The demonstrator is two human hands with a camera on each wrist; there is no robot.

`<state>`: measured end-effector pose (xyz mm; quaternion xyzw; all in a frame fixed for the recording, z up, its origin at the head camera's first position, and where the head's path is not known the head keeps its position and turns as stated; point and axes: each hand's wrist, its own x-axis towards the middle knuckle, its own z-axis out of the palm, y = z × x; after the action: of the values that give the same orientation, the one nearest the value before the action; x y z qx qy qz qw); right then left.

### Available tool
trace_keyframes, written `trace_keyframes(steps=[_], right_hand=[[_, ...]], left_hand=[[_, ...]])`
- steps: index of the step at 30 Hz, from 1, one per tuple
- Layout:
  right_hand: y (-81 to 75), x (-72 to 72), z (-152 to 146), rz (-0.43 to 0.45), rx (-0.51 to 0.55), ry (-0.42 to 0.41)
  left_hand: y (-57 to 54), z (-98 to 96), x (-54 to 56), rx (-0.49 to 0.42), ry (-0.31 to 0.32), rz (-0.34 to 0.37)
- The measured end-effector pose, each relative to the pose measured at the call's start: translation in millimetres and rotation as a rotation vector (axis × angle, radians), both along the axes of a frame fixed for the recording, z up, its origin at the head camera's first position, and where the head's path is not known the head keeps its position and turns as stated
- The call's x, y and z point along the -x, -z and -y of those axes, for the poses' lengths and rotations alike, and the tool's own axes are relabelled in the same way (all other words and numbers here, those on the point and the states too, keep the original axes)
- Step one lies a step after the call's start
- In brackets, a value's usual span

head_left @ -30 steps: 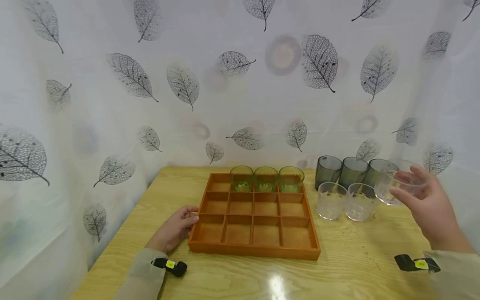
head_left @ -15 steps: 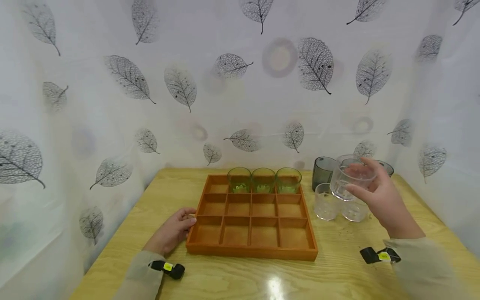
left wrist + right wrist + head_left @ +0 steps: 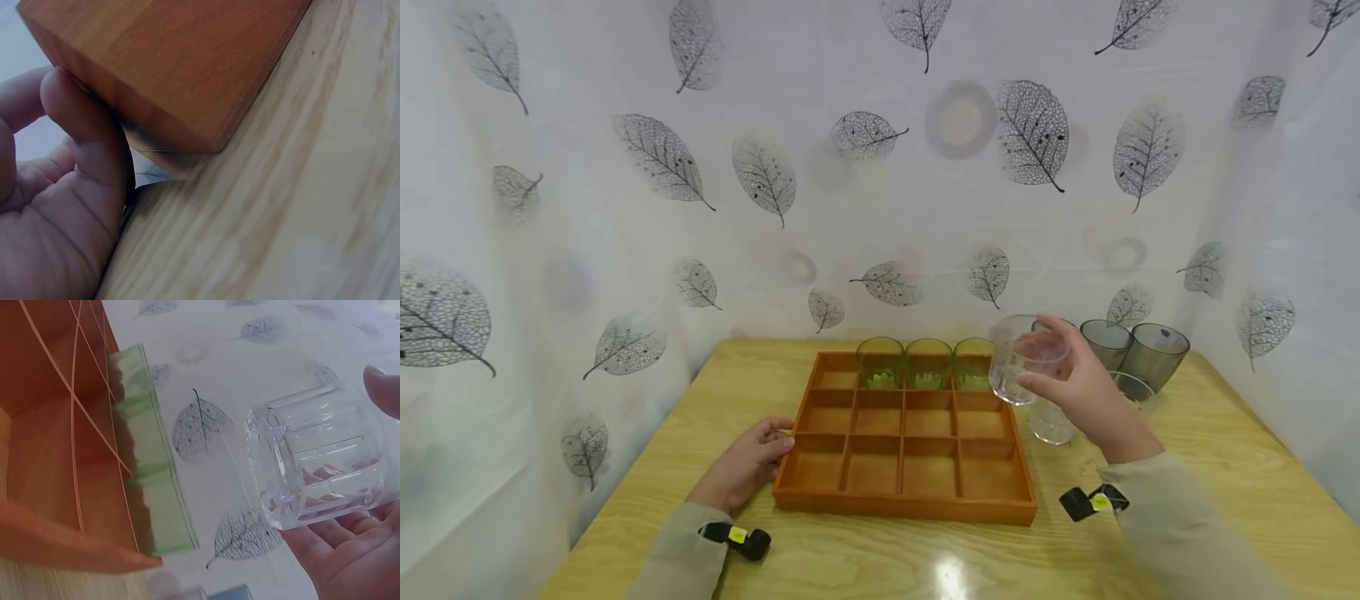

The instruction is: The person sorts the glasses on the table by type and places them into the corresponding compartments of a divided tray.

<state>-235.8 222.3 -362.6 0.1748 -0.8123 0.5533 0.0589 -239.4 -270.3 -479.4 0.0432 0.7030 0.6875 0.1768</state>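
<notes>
My right hand (image 3: 1086, 392) holds a clear glass tumbler (image 3: 1026, 362) in the air, its thumb and fingers around the side. The tumbler hangs by the right back corner of a wooden compartment tray (image 3: 902, 505), partly in front of the rightmost green glass (image 3: 972, 362). In the right wrist view the tumbler (image 3: 319, 456) has a faceted wall. Two other green glasses, the left one (image 3: 880, 360) and the middle one (image 3: 928, 360), stand in the back row. My left hand (image 3: 747, 458) rests against the tray's left side; the left wrist view shows a fingertip touching the wood (image 3: 144, 69).
Right of the tray, a clear glass (image 3: 1051, 423) stands on the table (image 3: 850, 554), and another clear glass (image 3: 1135, 389) is mostly behind my right hand. Grey glasses (image 3: 1157, 354) stand behind them. A leaf-patterned curtain (image 3: 880, 208) borders the table's back.
My right hand has carried the clear tumbler leftward, from beyond the other clear glasses to the tray's right back corner. The left hand has stayed at the tray's side.
</notes>
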Motion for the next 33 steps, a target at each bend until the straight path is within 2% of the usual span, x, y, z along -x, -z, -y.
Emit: trace_keyframes(steps=[10,21,33], right_hand=[[11.8,22.1,54.1,0.081,0.043,-0.068],[24.9,35.2,112.0,0.092,0.062,-0.161],[53.7,39.9,153.9,0.14,0.01,-0.14]], left_hand=[[-1.5,0.1,0.2,0.001,0.006,0.003],[-3.2,0.4,1.9,0.004,-0.004,0.014],[-0.3,-1.5,1.2,-0.004,-0.013,0.021]])
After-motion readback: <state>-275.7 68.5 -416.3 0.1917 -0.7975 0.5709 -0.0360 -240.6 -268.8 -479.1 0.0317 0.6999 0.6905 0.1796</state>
